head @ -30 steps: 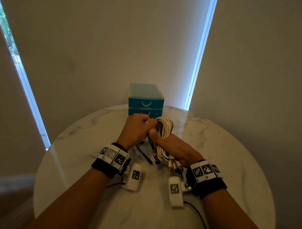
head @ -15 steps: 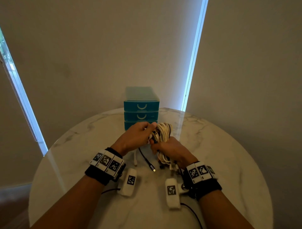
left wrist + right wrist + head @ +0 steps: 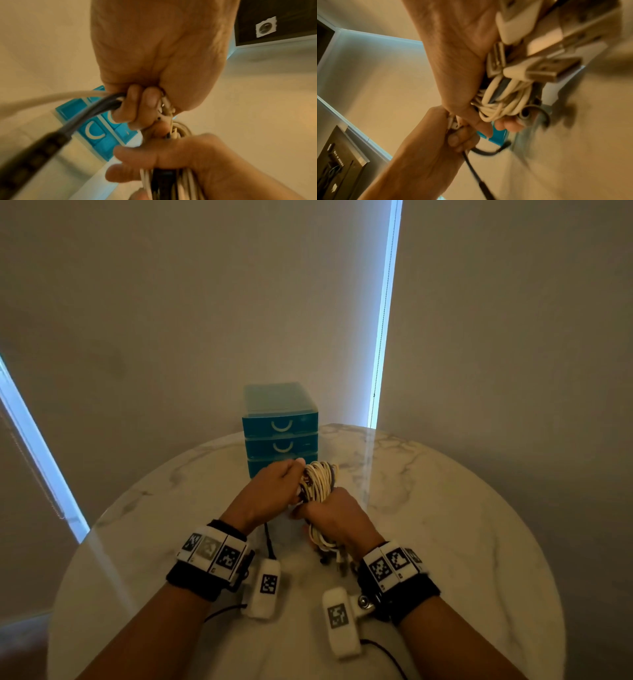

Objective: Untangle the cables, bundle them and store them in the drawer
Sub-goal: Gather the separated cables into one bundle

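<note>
A looped bundle of white and dark cables (image 3: 320, 482) (image 3: 501, 100) is held over the round marble table (image 3: 445, 525). My right hand (image 3: 334, 517) (image 3: 180, 159) grips the bundle round its middle; several USB plugs (image 3: 530, 67) hang from its near end. My left hand (image 3: 274, 491) (image 3: 154, 74) is curled round loose cable ends, a black one (image 3: 77, 121) (image 3: 474, 174) and a white one (image 3: 51, 98), right beside the bundle. Just behind the hands stands a teal three-drawer unit (image 3: 280, 422) (image 3: 96, 129) with white curved handles; its drawers look closed.
Two white tagged camera modules (image 3: 265, 587) (image 3: 340, 621) hang under my wrists, with thin black leads trailing toward the table's near edge. Behind the table are beige blinds with bright vertical window gaps (image 3: 383, 337). Bare marble lies on either side of the hands.
Both hands have stayed together at the bundle while the left hand draws the loose cable ends in; less black cable dangles below. The head view has tipped, so more drawers show.
</note>
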A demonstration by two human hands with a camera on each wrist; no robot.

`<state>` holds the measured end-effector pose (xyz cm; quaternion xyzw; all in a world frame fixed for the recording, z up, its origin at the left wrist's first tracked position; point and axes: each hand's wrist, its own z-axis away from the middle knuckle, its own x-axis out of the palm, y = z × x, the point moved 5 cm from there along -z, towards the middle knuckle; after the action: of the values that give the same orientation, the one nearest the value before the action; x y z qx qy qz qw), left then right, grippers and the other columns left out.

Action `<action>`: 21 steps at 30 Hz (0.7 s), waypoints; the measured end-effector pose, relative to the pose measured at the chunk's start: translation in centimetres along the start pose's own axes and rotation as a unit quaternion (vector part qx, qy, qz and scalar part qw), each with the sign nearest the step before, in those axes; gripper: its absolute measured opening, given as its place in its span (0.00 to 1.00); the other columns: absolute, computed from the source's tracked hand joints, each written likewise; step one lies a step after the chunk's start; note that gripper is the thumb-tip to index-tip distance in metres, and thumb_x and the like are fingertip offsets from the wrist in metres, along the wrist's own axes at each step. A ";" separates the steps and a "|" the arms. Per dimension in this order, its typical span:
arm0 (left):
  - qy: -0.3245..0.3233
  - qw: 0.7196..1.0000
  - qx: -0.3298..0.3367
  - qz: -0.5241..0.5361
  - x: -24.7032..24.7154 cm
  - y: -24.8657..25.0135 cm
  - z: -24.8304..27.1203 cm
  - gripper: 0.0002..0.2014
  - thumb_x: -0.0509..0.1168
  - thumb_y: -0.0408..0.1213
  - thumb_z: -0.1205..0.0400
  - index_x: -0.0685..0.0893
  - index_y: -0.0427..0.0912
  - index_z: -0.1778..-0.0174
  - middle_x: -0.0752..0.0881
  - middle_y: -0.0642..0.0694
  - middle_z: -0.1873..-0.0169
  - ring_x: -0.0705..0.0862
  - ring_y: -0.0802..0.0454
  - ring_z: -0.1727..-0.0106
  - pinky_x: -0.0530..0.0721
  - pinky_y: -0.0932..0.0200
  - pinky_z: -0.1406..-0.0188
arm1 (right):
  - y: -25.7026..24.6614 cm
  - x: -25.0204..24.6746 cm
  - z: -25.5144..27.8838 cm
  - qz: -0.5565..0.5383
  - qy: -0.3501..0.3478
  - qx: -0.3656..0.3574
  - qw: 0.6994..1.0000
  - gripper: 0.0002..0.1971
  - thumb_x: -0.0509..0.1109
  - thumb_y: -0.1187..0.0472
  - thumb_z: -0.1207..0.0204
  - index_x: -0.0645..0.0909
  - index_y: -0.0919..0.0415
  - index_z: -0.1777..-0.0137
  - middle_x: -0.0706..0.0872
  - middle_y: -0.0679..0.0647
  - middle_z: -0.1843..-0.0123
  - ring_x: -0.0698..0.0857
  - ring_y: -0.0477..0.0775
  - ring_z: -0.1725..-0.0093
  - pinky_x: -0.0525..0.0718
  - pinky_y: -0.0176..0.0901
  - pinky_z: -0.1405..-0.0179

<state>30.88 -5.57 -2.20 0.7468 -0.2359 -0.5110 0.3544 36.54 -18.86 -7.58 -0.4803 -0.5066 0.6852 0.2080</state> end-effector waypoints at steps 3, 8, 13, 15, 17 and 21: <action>-0.064 0.994 -0.053 0.067 0.2 -0.2 0.4 0.35 0.53 0.61 0.06 0.92 0.31 0.46 0.94 0.40 0.58 0.86 0.42 0.62 0.87 0.55 0.62 | 0.2 -0.8 -0.1 0.016 0.002 0.014 1.000 0.24 0.81 0.42 0.44 0.90 0.57 0.51 0.94 0.55 0.58 0.92 0.57 0.58 0.87 0.49 0.63; -0.049 0.997 -0.035 0.053 0.0 0.1 0.6 0.35 0.59 0.62 0.09 0.94 0.34 0.62 0.91 0.46 0.74 0.79 0.55 0.77 0.77 0.68 0.75 | 0.1 -1.1 0.3 0.018 -0.019 0.025 0.999 0.18 0.78 0.51 0.40 0.92 0.65 0.58 0.95 0.59 0.66 0.95 0.65 0.61 0.96 0.63 0.54; -0.043 0.992 -0.015 0.115 -0.3 0.1 0.3 0.31 0.62 0.62 0.10 0.93 0.40 0.64 0.91 0.42 0.70 0.81 0.53 0.73 0.80 0.61 0.69 | -0.1 -1.8 0.2 -0.003 0.039 0.007 0.999 0.21 0.77 0.46 0.39 0.90 0.63 0.55 0.93 0.56 0.66 0.91 0.55 0.70 0.87 0.44 0.71; -0.010 0.996 -0.004 0.088 -0.2 0.2 -0.1 0.28 0.61 0.63 0.10 0.85 0.39 0.54 0.90 0.43 0.62 0.85 0.48 0.65 0.87 0.53 0.61 | -0.2 -1.4 0.3 -0.014 0.040 -0.009 0.999 0.19 0.78 0.42 0.34 0.90 0.59 0.55 0.93 0.54 0.66 0.90 0.53 0.69 0.89 0.46 0.69; 0.010 0.999 0.013 0.032 -0.5 0.3 -0.2 0.25 0.59 0.63 0.10 0.77 0.40 0.50 0.88 0.42 0.56 0.88 0.45 0.55 0.89 0.46 0.49 | -0.3 -1.0 0.2 -0.024 0.037 -0.015 0.999 0.24 0.79 0.37 0.37 0.90 0.56 0.52 0.94 0.53 0.62 0.92 0.54 0.63 0.88 0.47 0.66; -0.026 0.997 0.008 0.074 -0.6 0.7 0.3 0.20 0.60 0.58 0.09 0.76 0.42 0.49 0.87 0.46 0.59 0.88 0.61 0.63 0.86 0.62 0.60 | -0.3 -1.1 -0.2 -0.021 0.054 -0.014 0.998 0.38 0.75 0.27 0.49 0.88 0.56 0.48 0.94 0.56 0.55 0.93 0.57 0.55 0.89 0.49 0.59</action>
<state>30.39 -5.66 -1.31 0.7168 -0.3031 -0.5006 0.3792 37.10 -19.46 -6.80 -0.5087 -0.5143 0.6464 0.2427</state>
